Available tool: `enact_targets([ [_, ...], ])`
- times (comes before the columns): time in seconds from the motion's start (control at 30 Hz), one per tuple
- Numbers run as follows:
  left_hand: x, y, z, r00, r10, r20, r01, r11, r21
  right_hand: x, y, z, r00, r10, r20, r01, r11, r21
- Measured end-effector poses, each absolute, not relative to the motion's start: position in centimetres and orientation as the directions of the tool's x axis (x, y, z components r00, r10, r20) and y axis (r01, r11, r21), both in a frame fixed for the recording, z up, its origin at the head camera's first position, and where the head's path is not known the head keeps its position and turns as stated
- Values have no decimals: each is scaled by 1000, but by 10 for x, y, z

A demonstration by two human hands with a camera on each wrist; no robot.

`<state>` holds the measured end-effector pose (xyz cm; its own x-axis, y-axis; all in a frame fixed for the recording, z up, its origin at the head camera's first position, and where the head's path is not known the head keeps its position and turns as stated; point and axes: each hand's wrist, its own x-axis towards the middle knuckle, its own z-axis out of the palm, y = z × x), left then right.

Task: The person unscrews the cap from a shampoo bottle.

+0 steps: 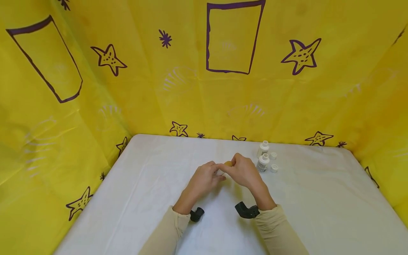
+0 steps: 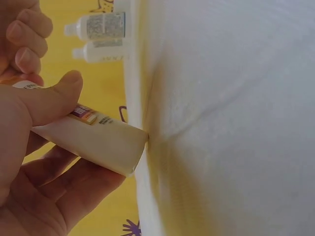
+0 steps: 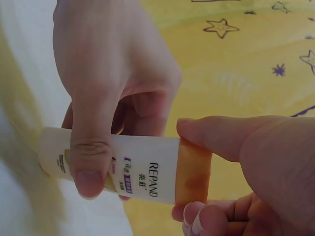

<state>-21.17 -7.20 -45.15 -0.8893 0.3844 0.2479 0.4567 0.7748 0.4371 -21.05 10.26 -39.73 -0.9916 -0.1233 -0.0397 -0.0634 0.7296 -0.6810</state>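
Note:
Between thumb and fingers, my left hand [image 1: 205, 178] grips a white squeeze tube [image 3: 140, 162] printed "REPAND" with a small purple label. The tube's orange cap [image 3: 193, 172] is pinched by the thumb and fingers of my right hand [image 1: 244, 171]. In the right wrist view the cap sits on the tube's end. Both hands hold the tube above the table, the cap end toward the right. From the head view most of the tube is hidden behind the fingers. Its flat crimped end [image 2: 139, 155] shows in the left wrist view.
Two small white bottles [image 1: 262, 163] without caps stand just beyond my right hand. Beside them on the white-covered table [image 1: 153, 184] lie two white caps [image 1: 274, 168]. A yellow cloth [image 1: 191, 99] with purple drawings hangs along the back and sides.

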Motion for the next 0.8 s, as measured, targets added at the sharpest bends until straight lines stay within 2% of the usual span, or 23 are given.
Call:
enact_targets([
  [0.5, -215, -75, -452, -916, 356, 184, 398, 757, 519, -209, 103, -401, -989, -133, -62, -50, 699, -713],
  [0.8, -213, -73, -453, -912, 369, 180, 406, 746, 528, -210, 113, -403, -979, -190, -68, -78, 666, -742],
])
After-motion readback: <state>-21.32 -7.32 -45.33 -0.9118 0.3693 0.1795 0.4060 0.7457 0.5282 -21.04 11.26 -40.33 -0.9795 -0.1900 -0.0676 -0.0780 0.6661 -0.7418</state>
